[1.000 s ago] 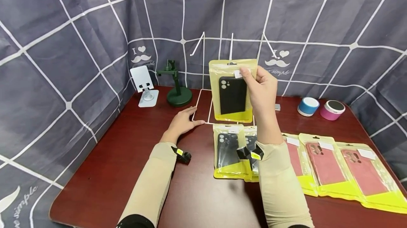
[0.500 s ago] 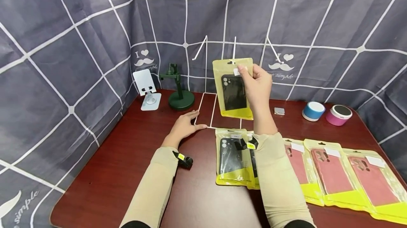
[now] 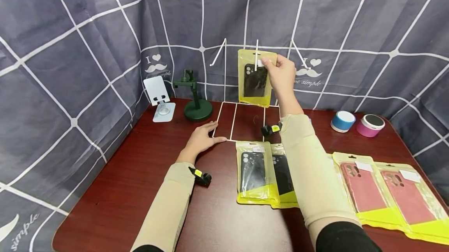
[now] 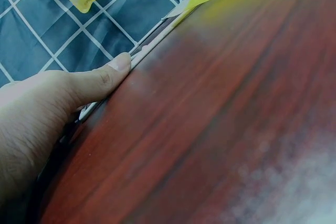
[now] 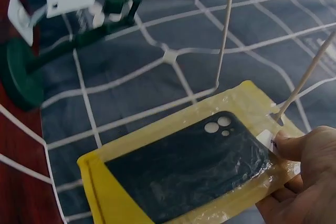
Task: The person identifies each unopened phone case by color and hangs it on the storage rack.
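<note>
My right hand (image 3: pixel 280 74) pinches the top of a yellow packet with a black phone case (image 3: pixel 255 79) and holds it up at the middle white hook (image 3: pixel 257 51) of a wire display rack (image 3: pixel 245 117). In the right wrist view the hook's tip (image 5: pixel 283 106) sits at the hang hole of the packet (image 5: pixel 189 174). My left hand (image 3: pixel 203 137) rests flat on the red-brown table (image 3: pixel 140 174), its thumb (image 4: pixel 100 80) against the rack's white base frame. Two more black-case packets (image 3: pixel 256 172) lie in front of the rack.
Red-case packets (image 3: pixel 386 193) lie in a row at the right. A blue speaker (image 3: pixel 342 121) and a pink speaker (image 3: pixel 370 125) stand at the back right. A white phone stand (image 3: pixel 159 96) and a green stand (image 3: pixel 196 102) stand at the back left. Checked cloth surrounds the table.
My right hand has carried the black-case packet up and away from me to the middle hook. My left hand has stayed on the rack's base.
</note>
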### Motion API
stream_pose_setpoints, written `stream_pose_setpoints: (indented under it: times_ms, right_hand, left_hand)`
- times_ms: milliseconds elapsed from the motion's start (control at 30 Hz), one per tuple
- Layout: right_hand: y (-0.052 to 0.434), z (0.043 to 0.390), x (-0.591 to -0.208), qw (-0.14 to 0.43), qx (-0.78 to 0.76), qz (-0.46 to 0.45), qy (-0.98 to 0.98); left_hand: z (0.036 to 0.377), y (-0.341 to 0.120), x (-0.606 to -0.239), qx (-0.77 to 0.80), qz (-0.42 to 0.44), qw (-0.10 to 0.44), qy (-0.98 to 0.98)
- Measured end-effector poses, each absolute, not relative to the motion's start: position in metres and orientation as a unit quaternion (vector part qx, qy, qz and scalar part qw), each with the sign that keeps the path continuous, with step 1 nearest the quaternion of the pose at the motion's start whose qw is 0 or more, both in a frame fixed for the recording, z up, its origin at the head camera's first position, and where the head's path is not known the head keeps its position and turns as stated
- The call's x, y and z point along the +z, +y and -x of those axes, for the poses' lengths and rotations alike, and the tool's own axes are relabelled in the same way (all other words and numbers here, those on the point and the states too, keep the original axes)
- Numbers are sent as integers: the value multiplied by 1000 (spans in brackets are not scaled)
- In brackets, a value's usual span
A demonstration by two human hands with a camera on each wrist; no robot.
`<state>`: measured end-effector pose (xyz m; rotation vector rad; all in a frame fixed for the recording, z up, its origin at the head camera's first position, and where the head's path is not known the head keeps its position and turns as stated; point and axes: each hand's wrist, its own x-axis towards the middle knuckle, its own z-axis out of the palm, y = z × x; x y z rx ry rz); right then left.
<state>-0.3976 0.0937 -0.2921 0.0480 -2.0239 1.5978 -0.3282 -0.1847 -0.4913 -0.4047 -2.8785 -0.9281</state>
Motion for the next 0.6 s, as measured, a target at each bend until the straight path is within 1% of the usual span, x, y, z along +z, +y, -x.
stream_pose_setpoints:
  times_ms: [167, 333, 500, 600]
  right_hand:
    - [98, 407, -290, 278, 554, -6, -785]
    - [100, 405, -296, 271, 555, -8, -787]
    - [112, 386, -310, 263, 559, -1, -787]
    - [121, 366, -326, 241, 571, -19, -785]
  left_hand:
    - [327, -185, -492, -303, 129, 37, -944]
    - [326, -187, -492, -300, 123, 41, -945]
    - [327, -185, -492, -302, 128, 46, -943]
    - [327, -185, -493, -306, 127, 47, -942]
